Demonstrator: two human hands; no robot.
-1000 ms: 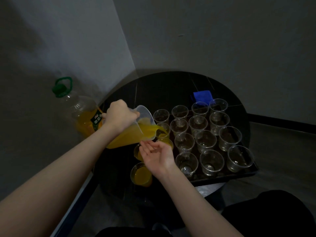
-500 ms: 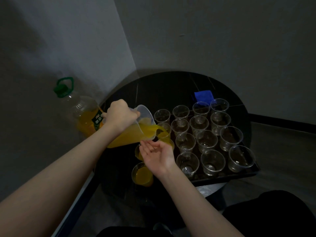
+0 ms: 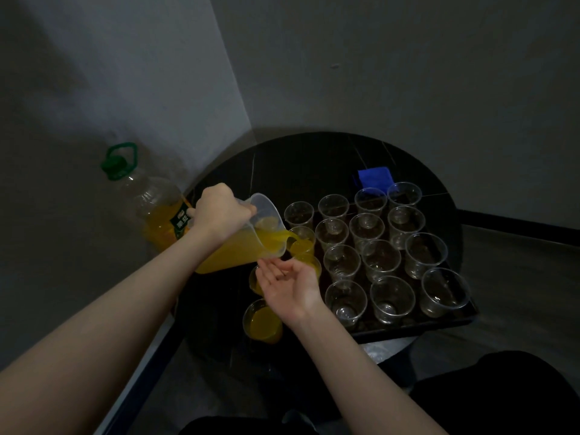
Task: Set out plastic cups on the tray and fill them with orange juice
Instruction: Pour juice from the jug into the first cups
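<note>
My left hand (image 3: 219,211) grips the handle of a clear plastic jug (image 3: 248,243) of orange juice, tipped to the right so juice runs from its spout into a cup (image 3: 302,243) in the left column. My right hand (image 3: 290,282) is palm up with relaxed fingers just under the jug's front, holding nothing. Several clear plastic cups stand in rows on a dark tray (image 3: 417,326); most are without juice, like one (image 3: 392,298) at the front. A cup with juice (image 3: 263,320) stands at the near left; another is partly hidden behind my right hand.
A large juice bottle (image 3: 157,208) with a green cap stands left of the round black table (image 3: 314,164), by the wall. A blue cloth (image 3: 375,177) lies behind the cups. Walls close in at the left and back; my dark-clothed legs show at the bottom.
The jug stays tipped and keeps pouring into the same cup. Both hands hold nearly the same place.
</note>
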